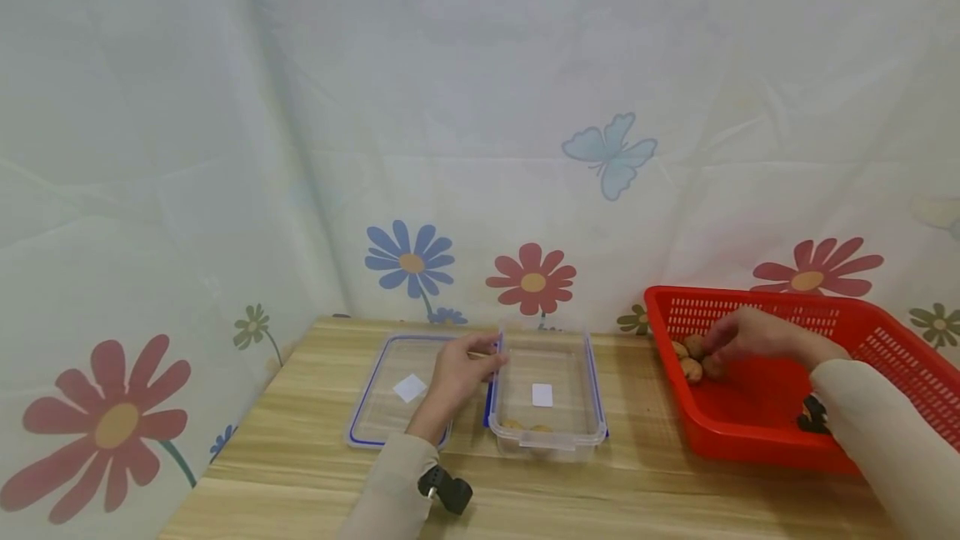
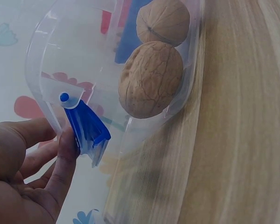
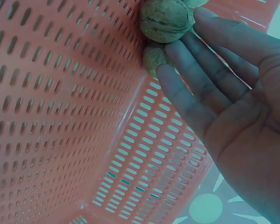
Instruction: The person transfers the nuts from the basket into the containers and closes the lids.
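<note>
A clear plastic food container (image 1: pixel 551 442) stands on the table with walnuts (image 2: pixel 151 79) inside at its near end. My left hand (image 1: pixel 463 373) grips the container's left rim, thumb and fingers about the wall next to a blue-sealed latch (image 2: pixel 86 126). On the right, my right hand (image 1: pixel 753 335) reaches into a red plastic basket (image 1: pixel 765 444). Its fingers extend to a small cluster of walnuts (image 1: pixel 692 371) in the basket's left corner. In the right wrist view the fingertips touch or nearly touch a walnut (image 3: pixel 164 21), and none is enclosed by the hand.
A clear lid with a blue seal (image 1: pixel 367 407) lies flat left of the container, partly behind the left forearm. A flowered curtain (image 1: pixel 465 148) hangs behind the wooden table (image 1: pixel 292 440). The basket's raised perforated walls surround the right hand.
</note>
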Tool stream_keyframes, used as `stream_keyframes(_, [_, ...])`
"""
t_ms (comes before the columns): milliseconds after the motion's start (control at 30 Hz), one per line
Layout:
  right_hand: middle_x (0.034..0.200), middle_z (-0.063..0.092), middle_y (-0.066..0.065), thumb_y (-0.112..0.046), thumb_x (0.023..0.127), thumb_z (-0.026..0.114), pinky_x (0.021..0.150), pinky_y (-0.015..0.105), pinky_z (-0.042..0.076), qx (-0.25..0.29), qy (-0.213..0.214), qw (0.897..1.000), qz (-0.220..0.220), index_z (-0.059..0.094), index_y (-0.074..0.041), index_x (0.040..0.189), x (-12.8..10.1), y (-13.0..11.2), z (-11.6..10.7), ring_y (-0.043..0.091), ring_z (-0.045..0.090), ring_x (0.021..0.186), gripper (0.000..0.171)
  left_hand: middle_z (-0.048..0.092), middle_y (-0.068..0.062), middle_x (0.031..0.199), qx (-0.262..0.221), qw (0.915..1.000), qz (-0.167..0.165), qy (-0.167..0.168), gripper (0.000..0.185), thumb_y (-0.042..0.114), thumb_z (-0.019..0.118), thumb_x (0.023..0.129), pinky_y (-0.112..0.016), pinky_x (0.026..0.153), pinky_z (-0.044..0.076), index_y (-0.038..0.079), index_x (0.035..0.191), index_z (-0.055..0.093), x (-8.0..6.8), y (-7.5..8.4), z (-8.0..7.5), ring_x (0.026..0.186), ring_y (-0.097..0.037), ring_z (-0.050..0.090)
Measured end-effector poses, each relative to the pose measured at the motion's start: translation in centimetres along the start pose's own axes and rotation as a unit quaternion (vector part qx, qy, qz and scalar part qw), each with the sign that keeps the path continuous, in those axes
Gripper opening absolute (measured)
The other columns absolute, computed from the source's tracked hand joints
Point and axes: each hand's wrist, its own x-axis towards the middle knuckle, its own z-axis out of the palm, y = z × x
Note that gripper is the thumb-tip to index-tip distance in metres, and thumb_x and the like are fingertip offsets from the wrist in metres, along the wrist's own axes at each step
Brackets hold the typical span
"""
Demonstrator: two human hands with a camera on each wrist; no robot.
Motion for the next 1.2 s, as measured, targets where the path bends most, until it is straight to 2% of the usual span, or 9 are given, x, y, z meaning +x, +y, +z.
stream_keyframes(233, [0.112,0.077,0.008,-0.015,0.090,0.086,0.100,0.064,0.056,-0.020,-0.014,1.000,0.017,0.078,-0.002,0.123,0.2,0.0,0.1,0.024,0.066,0.100,0.036,0.074,-0.016,0.106,-0.002,1.0000,-0.001,0.002,0.038,0.005,0.080,0.095,-0.032,0.071,0.066,-0.005,0.130,0.071,0.1,0.0,0.0,0.085,-0.025,0.076])
stream_keyframes(467, [0.110,0.076,0.006,-0.017,0.091,0.086,0.097,0.057,0.060,-0.018,-0.030,0.998,0.044,0.079,-0.004,0.121,0.3,-0.1,0.1,0.024,0.066,0.095,0.034,0.074,-0.016,0.105,-0.003,1.0000,-0.002,0.004,0.038,0.004,0.080,0.094,-0.031,0.070,0.066,-0.005,0.130,0.071,0.0,0.1,0.0,0.085,-0.024,0.076])
stream_keyframes(600, [0.111,0.075,0.006,-0.020,0.091,0.087,0.097,0.057,0.059,-0.032,-0.030,0.998,0.049,0.079,-0.005,0.122,0.3,-0.1,0.0,0.023,0.065,0.096,0.036,0.074,-0.015,0.105,-0.003,1.0000,-0.001,0.005,0.037,0.004,0.080,0.094,-0.031,0.070,0.066,-0.006,0.129,0.072,0.0,0.2,0.0,0.085,-0.024,0.076])
stream_keyframes(800, [0.109,0.076,0.004,-0.022,0.089,0.088,0.098,0.059,0.058,-0.036,-0.019,0.998,0.038,0.080,-0.007,0.121,0.0,-0.4,-0.1,0.023,0.065,0.095,0.037,0.074,-0.016,0.105,0.000,1.0000,0.000,0.005,0.037,0.003,0.080,0.094,-0.031,0.070,0.066,-0.006,0.129,0.072,-0.1,0.3,0.1,0.085,-0.025,0.076])
stream_keyframes(1033, [0.113,0.076,0.005,-0.025,0.088,0.089,0.099,0.064,0.057,-0.028,-0.004,0.999,0.022,0.077,-0.005,0.127,-0.7,-1.1,-0.6,0.023,0.068,0.099,0.045,0.074,-0.016,0.106,-0.003,1.0000,-0.003,0.004,0.037,0.003,0.079,0.094,-0.032,0.071,0.066,-0.006,0.129,0.071,-0.3,0.4,0.1,0.085,-0.025,0.075])
stream_keyframes(1200, [0.115,0.076,0.007,-0.025,0.089,0.088,0.097,0.061,0.059,-0.044,0.017,0.999,0.009,0.076,-0.004,0.127,-1.2,-2.0,-1.3,0.023,0.068,0.100,0.045,0.073,-0.016,0.106,-0.005,1.0000,0.000,0.002,0.037,0.003,0.079,0.095,-0.032,0.072,0.066,-0.006,0.130,0.071,-0.2,0.4,-0.1,0.087,-0.026,0.076])
